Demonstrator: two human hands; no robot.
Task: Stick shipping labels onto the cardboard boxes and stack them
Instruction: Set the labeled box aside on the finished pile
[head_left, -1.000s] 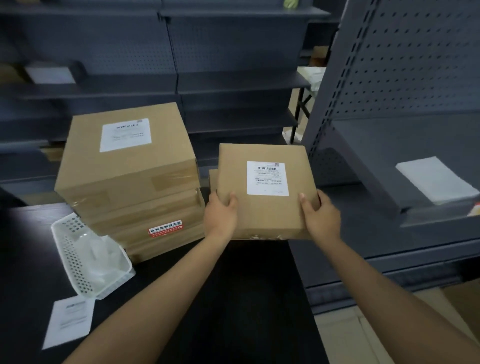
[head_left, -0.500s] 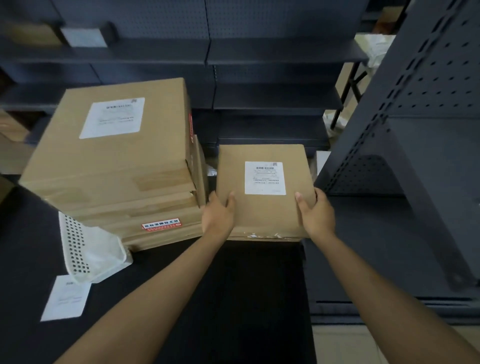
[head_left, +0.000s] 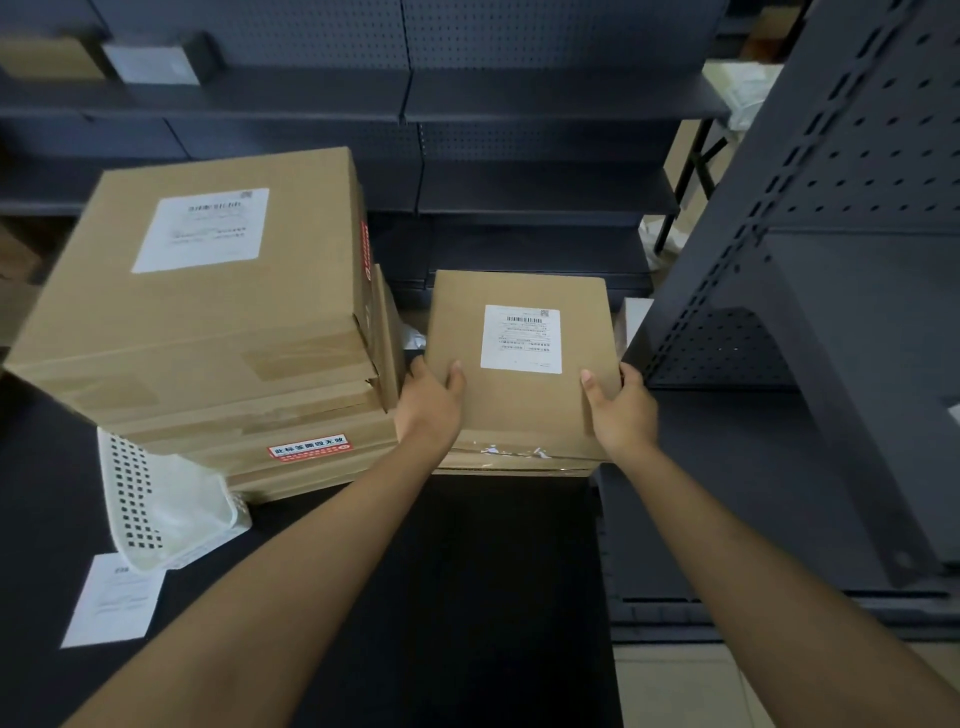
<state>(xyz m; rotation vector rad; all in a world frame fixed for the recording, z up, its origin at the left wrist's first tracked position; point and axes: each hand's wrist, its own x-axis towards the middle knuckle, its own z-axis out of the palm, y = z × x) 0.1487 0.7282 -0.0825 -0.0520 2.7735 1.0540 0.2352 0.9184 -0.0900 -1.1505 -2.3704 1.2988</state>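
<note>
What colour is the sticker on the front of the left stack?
Red with white characters, seen in the head view.

Two bare forearms enter from the lower edge, one at each side, both uncovered from the frame edge up to the wrist. No sleeve, cuff or glove shows anywhere along them.

Left hand: bare, no ring, band or watch at the wrist. Thumbnail short and plain.

Right hand: bare likewise; wrist unadorned, thumbnail short, unpainted.

Forearms slender and smooth, tapering evenly to the wrists; no marks, tattoos or dressings visible on the surfaces facing the camera. Light is dim, so fine detail of the surface cannot be made out. Upper arms, shoulders and any clothing lie outside the head view.
</note>
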